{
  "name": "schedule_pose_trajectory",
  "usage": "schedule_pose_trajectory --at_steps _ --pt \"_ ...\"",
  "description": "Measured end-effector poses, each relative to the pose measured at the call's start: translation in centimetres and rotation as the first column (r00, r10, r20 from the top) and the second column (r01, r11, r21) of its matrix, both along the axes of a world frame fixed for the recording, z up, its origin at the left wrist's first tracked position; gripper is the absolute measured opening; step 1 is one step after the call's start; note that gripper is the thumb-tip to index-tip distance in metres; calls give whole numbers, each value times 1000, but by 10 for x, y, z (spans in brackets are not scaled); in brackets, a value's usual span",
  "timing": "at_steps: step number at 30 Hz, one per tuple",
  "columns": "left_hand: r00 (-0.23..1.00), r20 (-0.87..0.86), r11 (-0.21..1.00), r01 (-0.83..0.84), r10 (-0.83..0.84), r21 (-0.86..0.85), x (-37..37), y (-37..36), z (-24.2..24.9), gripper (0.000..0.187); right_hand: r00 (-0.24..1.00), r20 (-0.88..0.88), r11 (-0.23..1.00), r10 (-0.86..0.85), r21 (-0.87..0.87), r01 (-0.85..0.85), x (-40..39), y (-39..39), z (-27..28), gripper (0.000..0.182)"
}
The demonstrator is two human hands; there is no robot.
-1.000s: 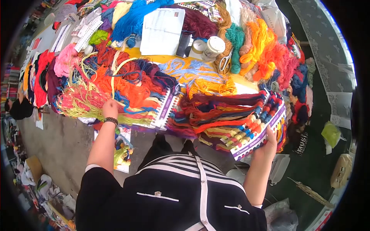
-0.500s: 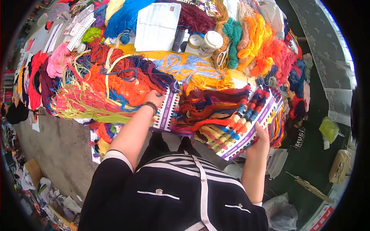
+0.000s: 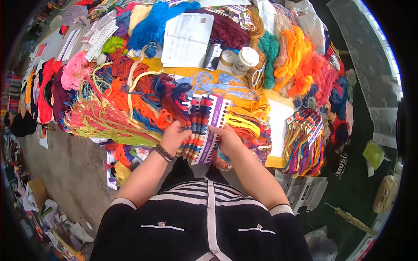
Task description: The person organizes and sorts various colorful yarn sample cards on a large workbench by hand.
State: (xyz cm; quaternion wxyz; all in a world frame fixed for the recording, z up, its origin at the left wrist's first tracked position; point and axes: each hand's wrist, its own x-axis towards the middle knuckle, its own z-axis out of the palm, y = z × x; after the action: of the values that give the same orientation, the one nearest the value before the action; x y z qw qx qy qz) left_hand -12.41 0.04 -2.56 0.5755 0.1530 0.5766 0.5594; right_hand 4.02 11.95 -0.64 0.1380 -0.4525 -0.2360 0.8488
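In front of my waist, at the table's near edge, I hold a bundle of purple-and-white thread cards (image 3: 210,132) upright. Rows of coloured floss are looped through holes along the cards' edges. My left hand (image 3: 173,138) is closed on the left side, its fingers on the knotted floss. My right hand (image 3: 228,140) pinches the right card's edge, thumb on the purple strip. Loose yellow and red floss (image 3: 246,126) spreads behind and right of my right hand. Orange skeins (image 3: 130,98) lie just beyond my left hand.
Another floss-card stack (image 3: 305,139) lies at the table's right end beside a white sheet (image 3: 277,122). Farther back are scissors (image 3: 257,78), a lidded cup (image 3: 247,58), a tape roll (image 3: 228,58) and printed papers (image 3: 187,40). Several skeins crowd both sides.
My right hand has brought its floss card leftward to the middle, against the card by my left hand. Both hands are now close together. The stack at the right end now shows fully.
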Motion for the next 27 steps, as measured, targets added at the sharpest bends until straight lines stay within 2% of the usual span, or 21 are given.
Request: schedule_pose_trajectory --at_steps 2,4,5,6,7,8,9,10,11,12,13,14,15,16,17,18,19,20,23,24,27 --pt "999 7 999 -32 32 -4 -5 -5 0 15 997 -13 996 71 -54 -72 -6 -1 -8 25" --pt "990 143 997 25 -14 -78 -17 -11 -3 15 985 68 986 159 -68 -154 -9 2 -8 25" --pt "991 86 986 117 -107 -117 -22 -15 -3 18 983 126 991 134 -19 -133 -9 4 -5 26" --pt "993 -66 994 91 -95 -60 -23 -18 8 21 978 181 993 104 33 -112 -7 6 0 26" --pt "974 -215 997 74 -73 0 -20 -23 17 24 993 120 986 14 161 -33 -5 8 19 28" --pt "923 -377 986 -8 71 166 -17 -29 15 24 990 136 967 -28 255 -7 1 15 36 28" --pt "881 -472 985 40 44 168 -14 -39 20 20 988 100 943 -121 323 83 8 21 46 28" --pt "827 -561 983 89 17 162 -10 -49 30 17 982 110 902 -151 421 92 17 26 63 28" --pt "741 -651 962 266 -164 61 3 -51 49 18 980 114 870 -166 485 91 26 28 84 29" --pt "513 -715 767 640 -474 -50 23 -49 34 24 970 29 804 -242 566 184 33 16 138 32" --pt "433 -588 646 734 -683 -210 27 -34 46 31 954 51 791 -297 572 216 44 9 162 37" --pt "504 -737 776 628 -451 -46 36 -24 24 35 933 63 720 -355 654 230 52 -2 186 36" --pt "536 -824 846 512 -182 147 43 -14 -16 39 901 54 652 -431 709 270 66 -10 202 39" --pt "154 -975 845 531 -163 -57 38 3 -53 40 907 -35 556 -420 780 288 97 -11 208 44" --pt "156 -975 843 535 -155 -49 42 6 -54 40 895 -207 500 -394 769 398 114 -5 214 48" --pt "186 -971 853 520 -151 -33 24 6 -56 40 884 -282 460 -372 772 439 143 5 214 48" --pt "212 -966 863 505 -146 -19 -6 12 -57 39 882 -243 494 -403 754 433 172 13 218 46" --pt "236 -962 873 488 -140 -7 -17 9 -58 39 825 -285 468 -488 712 523 188 18 222 46" --pt "303 -944 901 434 -131 15 -58 -5 -59 39 725 -239 401 -645 702 588 242 27 213 46" --pt "325 -937 908 418 -131 18 -72 -16 -59 40 740 -253 429 -624 680 594 257 29 211 44" --pt "389 -913 927 373 -124 33 -151 -35 -62 40 513 -161 369 -843 521 770 296 36 201 47"
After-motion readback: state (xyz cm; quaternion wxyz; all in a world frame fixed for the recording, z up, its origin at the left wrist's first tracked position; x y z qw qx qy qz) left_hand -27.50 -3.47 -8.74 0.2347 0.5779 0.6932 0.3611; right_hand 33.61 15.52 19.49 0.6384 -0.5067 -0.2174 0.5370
